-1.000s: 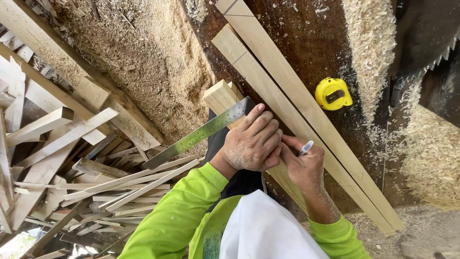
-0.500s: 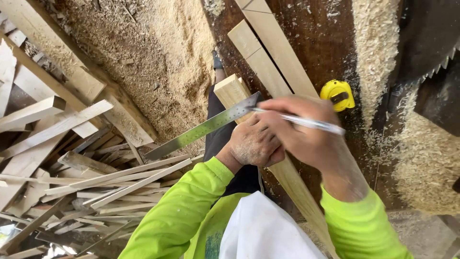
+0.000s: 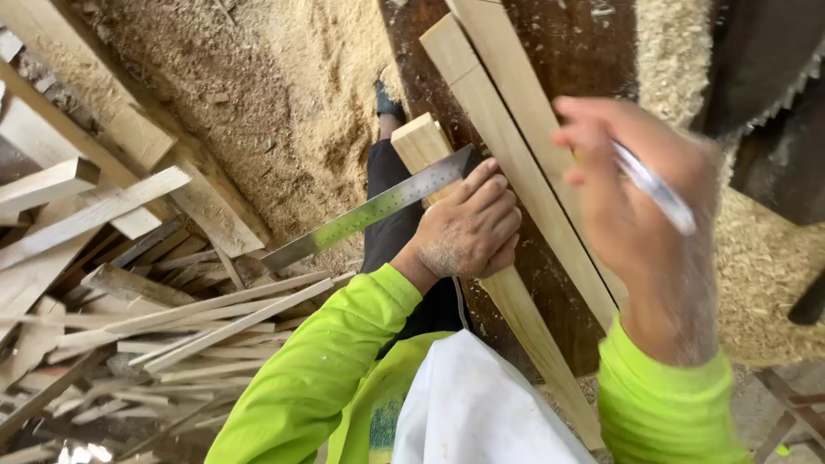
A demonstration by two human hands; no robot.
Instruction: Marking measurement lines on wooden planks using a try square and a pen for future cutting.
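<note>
Head view, looking straight down: the left hand (image 3: 468, 228) lies flat, fingers spread and pressing down, on the blade of a steel square (image 3: 369, 210) laid across a pale wood strip (image 3: 516, 309) near its far end. The square's ruled blade sticks out to the left, past the edge of the dark tabletop (image 3: 584, 51) and out over the sawdust-covered floor (image 3: 284, 103). The strip runs from its cut end (image 3: 417, 137), just beyond the left fingertips, back toward the person's body, resting on the tabletop edge. The right hand (image 3: 636, 198) is lifted clear of the wood, blurred, with its fingers closed around a pen (image 3: 657, 193) whose tip points off to the right; it hangs above two longer boards (image 3: 507, 103) that lie side by side, touching, on the tabletop just to the right of the marked strip. The two hands are well apart, the left low on the work and the right up in the air. Heaps of shavings (image 3: 756, 258) pile along the right side of the tabletop, and a toothed saw blade (image 3: 773, 77) shows at the upper right. Down on the left, a jumble of offcut sticks (image 3: 129, 309) covers the floor. Both sleeves (image 3: 318, 378) are bright green.
</note>
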